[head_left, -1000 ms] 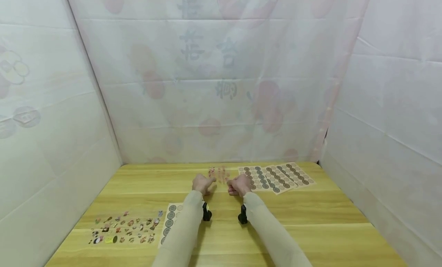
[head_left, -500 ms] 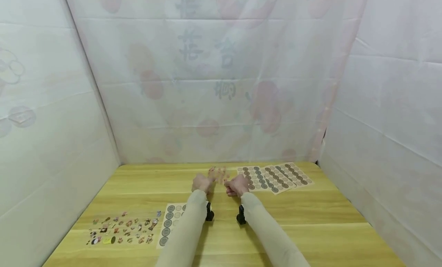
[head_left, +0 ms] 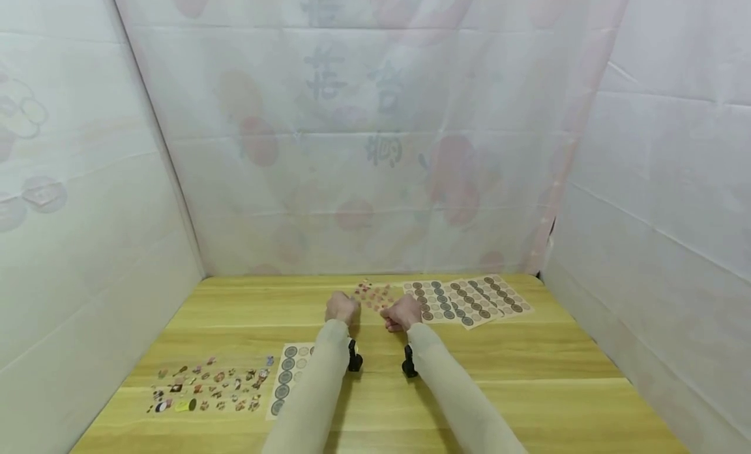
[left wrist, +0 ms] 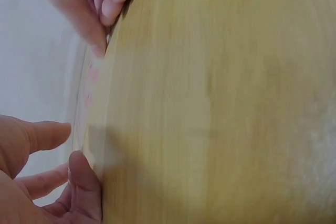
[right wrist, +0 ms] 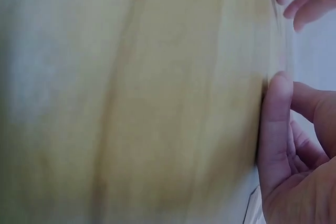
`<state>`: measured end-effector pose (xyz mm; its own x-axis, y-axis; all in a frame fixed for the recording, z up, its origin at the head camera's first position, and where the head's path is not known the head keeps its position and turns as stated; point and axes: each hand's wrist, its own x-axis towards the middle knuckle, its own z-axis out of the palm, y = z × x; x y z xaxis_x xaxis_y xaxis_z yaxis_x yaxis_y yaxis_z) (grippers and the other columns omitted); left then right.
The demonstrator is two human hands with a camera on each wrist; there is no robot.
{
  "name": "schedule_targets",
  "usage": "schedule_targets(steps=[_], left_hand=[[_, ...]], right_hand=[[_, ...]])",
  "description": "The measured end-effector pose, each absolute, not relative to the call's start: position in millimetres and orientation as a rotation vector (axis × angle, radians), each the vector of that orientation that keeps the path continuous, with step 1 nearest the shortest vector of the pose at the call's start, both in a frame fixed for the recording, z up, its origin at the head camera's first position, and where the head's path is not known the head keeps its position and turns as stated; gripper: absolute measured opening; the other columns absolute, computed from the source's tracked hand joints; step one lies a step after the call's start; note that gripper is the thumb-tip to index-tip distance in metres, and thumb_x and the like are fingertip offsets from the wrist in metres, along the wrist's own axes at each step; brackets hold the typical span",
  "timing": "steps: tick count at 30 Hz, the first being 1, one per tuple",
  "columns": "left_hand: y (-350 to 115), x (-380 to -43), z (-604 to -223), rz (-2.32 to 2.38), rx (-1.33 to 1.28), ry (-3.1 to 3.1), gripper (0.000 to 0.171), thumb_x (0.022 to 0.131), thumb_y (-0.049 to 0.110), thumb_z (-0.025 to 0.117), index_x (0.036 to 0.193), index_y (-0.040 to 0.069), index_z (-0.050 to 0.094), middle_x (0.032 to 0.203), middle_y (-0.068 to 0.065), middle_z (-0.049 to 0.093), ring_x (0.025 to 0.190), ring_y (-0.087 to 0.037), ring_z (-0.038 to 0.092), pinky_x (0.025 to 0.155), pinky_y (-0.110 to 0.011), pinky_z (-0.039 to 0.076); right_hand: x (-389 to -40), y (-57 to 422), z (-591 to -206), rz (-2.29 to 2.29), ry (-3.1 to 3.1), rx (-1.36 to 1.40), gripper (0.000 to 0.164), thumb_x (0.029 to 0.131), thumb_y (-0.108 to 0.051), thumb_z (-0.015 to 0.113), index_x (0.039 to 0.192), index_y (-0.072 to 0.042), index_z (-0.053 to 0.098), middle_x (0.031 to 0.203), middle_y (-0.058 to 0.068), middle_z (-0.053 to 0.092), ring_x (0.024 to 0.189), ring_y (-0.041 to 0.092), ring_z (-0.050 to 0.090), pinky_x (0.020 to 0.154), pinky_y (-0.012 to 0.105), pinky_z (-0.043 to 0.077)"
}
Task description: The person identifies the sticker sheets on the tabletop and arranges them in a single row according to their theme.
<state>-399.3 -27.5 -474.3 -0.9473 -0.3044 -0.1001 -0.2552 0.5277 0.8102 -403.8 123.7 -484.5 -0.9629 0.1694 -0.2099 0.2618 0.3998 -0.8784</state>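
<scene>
A clear sticker sheet with small pink and red figures lies near the table's back edge in the head view. My right hand pinches its near right corner between thumb and forefinger, the other fingers curled underneath. At the sheet's left side is my left hand. In the left wrist view the left thumb and forefinger stand apart, with a gap between them. Pink marks of the sheet show faintly between the hands there. In the right wrist view the right thumb lies along the table, its tip close to the forefinger.
Several paper sheets of printed dark and pale circles overlap at the back right. Another circle sheet lies partly under the left forearm. A larger clear sheet of colourful stickers is at the front left. White cloth walls enclose the table.
The left fingers have drawn back from over the sticker sheet, and its figures show more plainly, slightly turned. The right hand stays at its corner, shifted only slightly left.
</scene>
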Motion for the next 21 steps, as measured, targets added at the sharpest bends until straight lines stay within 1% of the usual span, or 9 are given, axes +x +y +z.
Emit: schedule_targets(steps=[2,5,8,10,13,17,19,21], left_hand=[[-28.1,-400.5,-473.9,-1.394,0.488,-2.703,0.02,0.09,0.023,0.069,0.083,0.004,0.066,0.079,-0.012,0.066,0.062,-0.024,0.056,0.05,-0.034,0.041],[-27.1,-400.7,-473.9,-1.302,0.486,-2.729,0.024,0.086,0.024,0.076,0.089,0.001,0.068,0.094,-0.019,0.063,0.069,-0.028,0.058,0.055,-0.038,0.047],[-25.1,-400.0,-474.6,-1.192,0.487,-2.759,0.025,0.082,0.02,0.079,0.093,-0.001,0.069,0.107,-0.024,0.057,0.075,-0.031,0.06,0.06,-0.043,0.052],[-23.6,-399.7,-474.9,-1.148,0.498,-2.773,0.025,0.081,0.017,0.08,0.093,-0.001,0.069,0.11,-0.025,0.056,0.077,-0.033,0.061,0.062,-0.044,0.054],[-21.6,-399.5,-475.1,-1.132,0.507,-2.778,0.024,0.08,0.016,0.081,0.09,-0.001,0.069,0.108,-0.024,0.058,0.08,-0.035,0.062,0.065,-0.045,0.055],[-20.4,-399.5,-475.9,-1.147,0.489,-2.786,0.019,0.081,0.015,0.079,0.087,0.0,0.067,0.101,-0.021,0.061,0.084,-0.037,0.062,0.068,-0.047,0.054],[-20.8,-399.5,-475.8,-1.174,0.468,-2.784,0.014,0.083,0.013,0.075,0.083,0.002,0.066,0.093,-0.019,0.062,0.081,-0.036,0.062,0.066,-0.046,0.053],[-21.9,-399.6,-475.6,-1.211,0.437,-2.774,0.015,0.085,0.013,0.072,0.076,0.004,0.064,0.082,-0.014,0.063,0.074,-0.031,0.06,0.06,-0.042,0.05]], right_hand=[[-404.3,124.0,-482.8,-1.615,2.543,0.398,0.011,0.081,-0.002,0.075,0.072,0.002,0.07,0.053,0.007,0.064,0.04,0.011,0.059,0.048,0.028,0.057],[-403.1,124.4,-481.6,-1.593,2.516,0.383,0.011,0.081,-0.003,0.076,0.073,0.003,0.071,0.054,0.007,0.064,0.04,0.012,0.059,0.049,0.029,0.057],[-400.7,124.5,-481.4,-1.578,2.503,0.365,0.011,0.081,-0.004,0.077,0.074,0.003,0.071,0.055,0.008,0.065,0.042,0.013,0.061,0.05,0.03,0.058],[-399.3,124.6,-480.9,-1.575,2.5,0.365,0.011,0.08,-0.004,0.078,0.075,0.003,0.071,0.057,0.009,0.066,0.043,0.013,0.061,0.051,0.029,0.058],[-397.8,125.4,-480.3,-1.559,2.52,0.363,0.01,0.08,-0.004,0.079,0.077,0.002,0.072,0.059,0.01,0.068,0.043,0.013,0.061,0.052,0.029,0.058],[-396.8,126.8,-479.5,-1.553,2.525,0.368,0.01,0.08,-0.004,0.079,0.079,0.003,0.072,0.061,0.011,0.068,0.043,0.013,0.061,0.052,0.029,0.058],[-397.0,127.4,-479.3,-1.561,2.515,0.37,0.01,0.08,-0.004,0.079,0.08,0.004,0.072,0.062,0.011,0.068,0.044,0.013,0.061,0.052,0.029,0.058],[-397.2,128.1,-479.6,-1.569,2.513,0.36,0.01,0.08,-0.003,0.079,0.08,0.004,0.072,0.063,0.012,0.069,0.044,0.013,0.061,0.053,0.03,0.058]])
